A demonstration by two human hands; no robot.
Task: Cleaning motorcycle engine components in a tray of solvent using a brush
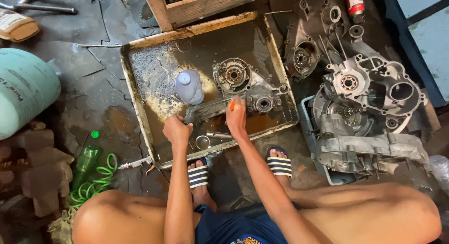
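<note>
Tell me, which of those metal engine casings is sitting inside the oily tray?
The engine casing just beyond the right hand, lying in the metal tray beside a pale bottle. The other casings lie outside, on the floor.

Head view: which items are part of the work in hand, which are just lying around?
In hand:
left hand and right hand on the grey engine casing
orange-tipped tool
oily metal tray
plastic bottle

Lying about:
green hose
green bottle
teal cylinder
crankcase halves
red can
</note>
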